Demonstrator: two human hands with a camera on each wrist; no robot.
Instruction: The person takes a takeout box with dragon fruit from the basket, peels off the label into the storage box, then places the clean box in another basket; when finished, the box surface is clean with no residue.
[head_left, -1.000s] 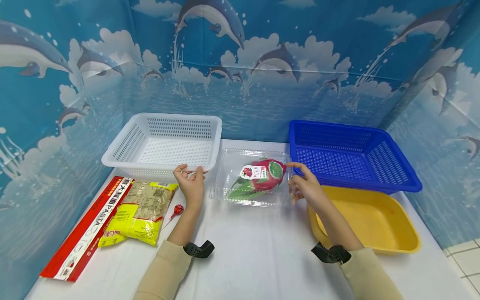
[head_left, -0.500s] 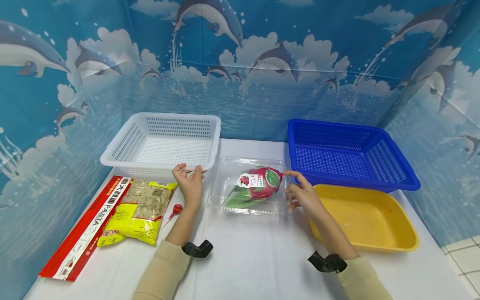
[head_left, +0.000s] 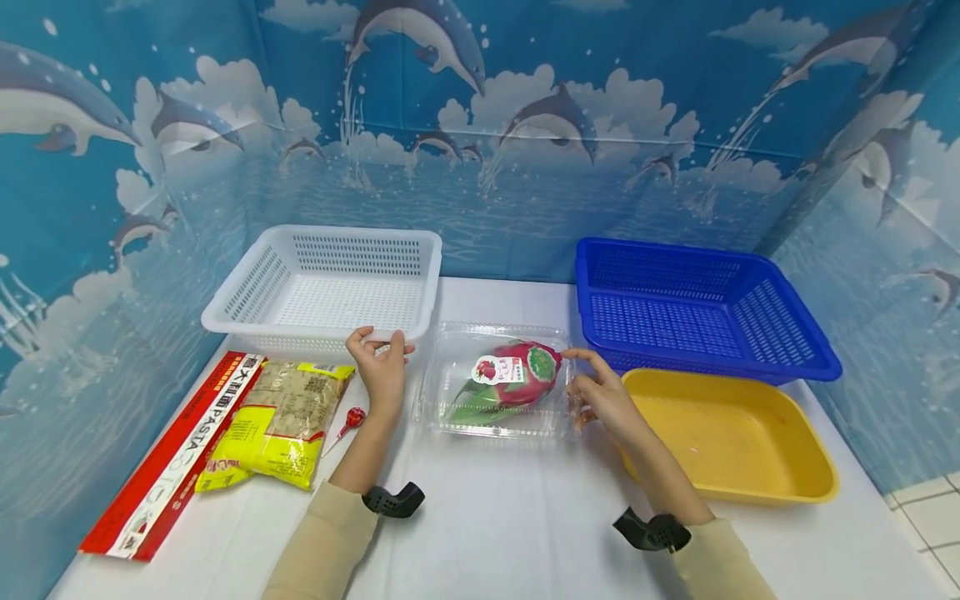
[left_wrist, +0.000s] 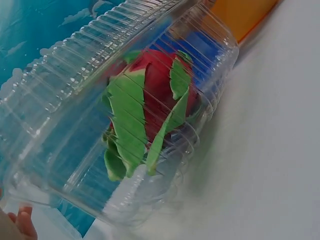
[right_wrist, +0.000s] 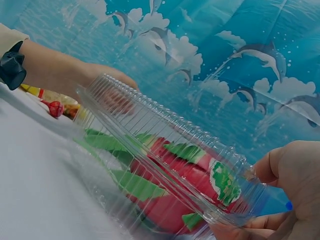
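Observation:
A clear plastic clamshell box [head_left: 442,375] lies mid-table with a red dragon fruit [head_left: 536,392] inside, its green scales showing through the lid. A white label [head_left: 498,369] is seen on the front. My right hand [head_left: 611,400] grips the box's right end, fingers on its edge; the right wrist view shows finger and thumb [right_wrist: 270,165] on either side of that end. My left hand [head_left: 382,371] is by the front rim of a white basket [head_left: 322,333], fingers loosely curled, apart from the box. Whether it touches the rim is unclear.
Left of my left arm lie a red pasta pack [head_left: 180,458], a yellow bag [head_left: 277,425] and a red lollipop [head_left: 352,418]. A blue basket [head_left: 705,358] and a yellow basin [head_left: 735,442] stand at the right. A dolphin-print curtain [head_left: 495,192] closes off the back.
My right hand has brought the clamshell box with the dragon fruit toward me and slightly left. My left hand has hardly moved.

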